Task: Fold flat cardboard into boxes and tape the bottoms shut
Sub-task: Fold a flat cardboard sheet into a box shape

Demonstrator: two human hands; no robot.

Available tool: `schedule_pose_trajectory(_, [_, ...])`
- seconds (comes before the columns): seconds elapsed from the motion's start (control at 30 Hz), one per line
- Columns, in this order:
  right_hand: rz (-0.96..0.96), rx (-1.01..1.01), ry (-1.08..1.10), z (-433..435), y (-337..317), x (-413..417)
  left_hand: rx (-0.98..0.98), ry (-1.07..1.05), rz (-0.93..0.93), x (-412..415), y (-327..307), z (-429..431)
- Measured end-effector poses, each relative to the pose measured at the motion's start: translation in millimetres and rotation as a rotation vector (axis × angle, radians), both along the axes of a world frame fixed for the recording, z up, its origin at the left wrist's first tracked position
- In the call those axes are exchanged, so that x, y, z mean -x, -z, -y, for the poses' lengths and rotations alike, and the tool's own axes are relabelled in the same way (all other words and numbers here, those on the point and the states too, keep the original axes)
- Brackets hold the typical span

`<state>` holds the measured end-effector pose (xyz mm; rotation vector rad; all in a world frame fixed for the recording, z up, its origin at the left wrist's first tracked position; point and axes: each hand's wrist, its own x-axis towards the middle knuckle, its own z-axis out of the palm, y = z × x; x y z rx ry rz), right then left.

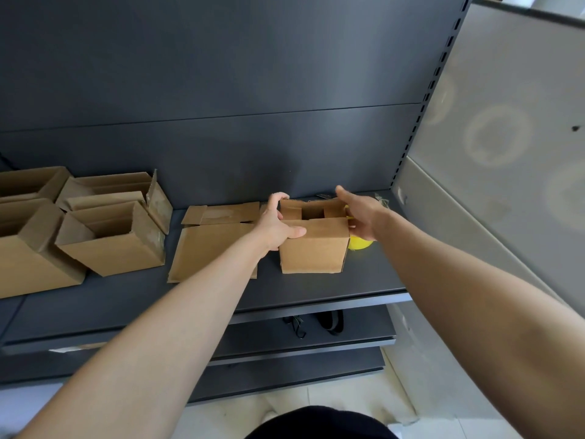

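Small cardboard box [311, 245] stood on shelf [316, 289], between both hands. Left hand [278, 226] gripped its left edge, thumb on near flap. Right hand [361, 213] cupped right side, fingers [354, 229] curled toward yellow tape roll [359, 243] just beyond; grip unclear.

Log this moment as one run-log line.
left hand: gripping box | right hand: on box | flaps: folding | tape: behind box, untouched
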<state>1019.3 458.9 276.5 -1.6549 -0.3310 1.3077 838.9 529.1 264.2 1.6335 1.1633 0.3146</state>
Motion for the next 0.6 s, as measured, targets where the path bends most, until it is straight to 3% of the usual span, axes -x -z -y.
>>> schedule_pose_trajectory(0.6, [0.415,0.038,-0.072,-4.1,17.1,7.8,-0.001,0.005,-0.025,-4.5,-2.2,0.3])
